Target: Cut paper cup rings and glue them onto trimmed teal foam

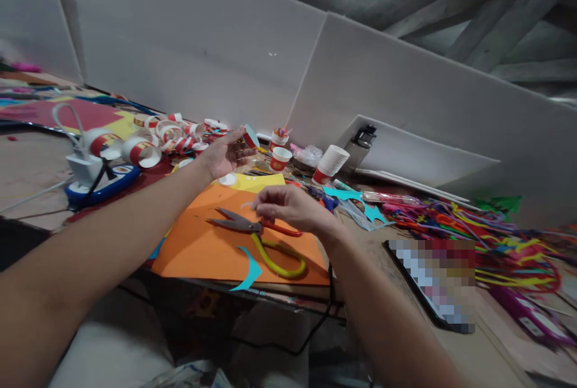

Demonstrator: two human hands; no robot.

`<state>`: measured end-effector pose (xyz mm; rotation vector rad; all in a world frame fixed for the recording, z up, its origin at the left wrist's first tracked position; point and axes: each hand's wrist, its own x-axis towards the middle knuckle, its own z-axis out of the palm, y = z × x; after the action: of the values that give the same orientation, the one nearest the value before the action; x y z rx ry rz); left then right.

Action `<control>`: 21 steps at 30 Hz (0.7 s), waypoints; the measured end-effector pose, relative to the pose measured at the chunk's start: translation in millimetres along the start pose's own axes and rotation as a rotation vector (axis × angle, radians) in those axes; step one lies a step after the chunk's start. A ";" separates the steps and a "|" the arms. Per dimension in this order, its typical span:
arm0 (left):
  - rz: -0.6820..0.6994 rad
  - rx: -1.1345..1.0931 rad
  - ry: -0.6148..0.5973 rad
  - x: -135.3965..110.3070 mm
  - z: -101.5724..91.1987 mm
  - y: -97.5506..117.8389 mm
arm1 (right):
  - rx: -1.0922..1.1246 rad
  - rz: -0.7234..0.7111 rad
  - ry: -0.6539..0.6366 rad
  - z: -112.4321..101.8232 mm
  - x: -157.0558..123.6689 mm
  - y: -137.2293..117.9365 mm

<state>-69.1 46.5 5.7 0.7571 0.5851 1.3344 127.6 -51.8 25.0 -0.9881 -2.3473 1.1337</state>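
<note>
My left hand (226, 154) reaches over the far edge of the orange sheet (193, 243). Its thumb and fingers hold a short paper cup piece (251, 137) with a teal round face and a red side. My right hand (291, 206) is closed in a pinch just above the scissors (259, 233). A thin pale sliver (246, 205) shows by its fingertips, but I cannot tell whether they grip it. The scissors lie with blades spread, one handle red and one yellow. A curved teal paper scrap (249, 270) lies at the sheet's near edge.
Cut red-and-white cup rings (143, 150) crowd the left back. Stacked paper cups (331, 164), a single cup (280, 159) and a bottle (360, 144) stand behind. On the right lie a phone (433, 286) and colourful pipe cleaners (491, 231). A black cable (332, 283) crosses the table edge.
</note>
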 end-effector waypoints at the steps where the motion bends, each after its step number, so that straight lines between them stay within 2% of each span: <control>1: 0.003 0.007 0.003 -0.3 0.2 -0.1 | 0.037 -0.046 -0.117 0.9 -5.2 -8.2; 2: 0.007 0.016 0.006 -0.5 0.3 -0.2 | 0.010 -0.087 -0.146 2.5 -9.8 -15.3; 3: 0.010 0.022 0.008 -0.7 0.4 -0.1 | -0.066 -0.120 -0.121 4.9 -13.8 -21.0; 5: 0.009 0.024 0.009 -1.0 0.7 0.4 | -0.230 -0.133 -0.140 12.0 -20.5 -29.4; 10: -0.024 -0.017 0.015 -1.4 1.9 3.4 | -0.563 -0.053 -0.261 39.5 -39.8 -51.0; 12: -0.027 -0.030 0.008 -1.6 2.6 4.4 | -0.509 -0.090 -0.315 46.3 -45.8 -61.0; 14: -0.022 -0.036 -0.002 -1.9 3.3 5.0 | -0.307 -0.185 -0.383 45.2 -45.4 -65.5; 15: -0.017 -0.038 -0.005 -2.1 3.7 5.2 | -0.231 -0.202 -0.344 41.6 -42.3 -64.1; 16: -0.013 -0.037 -0.008 -2.3 4.1 5.4 | -0.242 -0.168 -0.222 36.3 -37.4 -59.8; 18: -0.010 -0.038 -0.003 -2.7 4.6 5.5 | -0.425 -0.044 0.093 22.8 -24.0 -42.0; 19: -0.010 -0.040 -0.001 -2.8 4.6 5.6 | -0.544 0.007 0.196 15.5 -16.6 -29.3; 21: -0.015 -0.047 0.001 -2.8 4.4 5.4 | -0.711 0.108 0.220 1.0 -2.1 0.5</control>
<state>-69.6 43.5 12.5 0.7123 0.5574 1.3310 128.6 -53.6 23.9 -1.3883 -2.5635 0.1663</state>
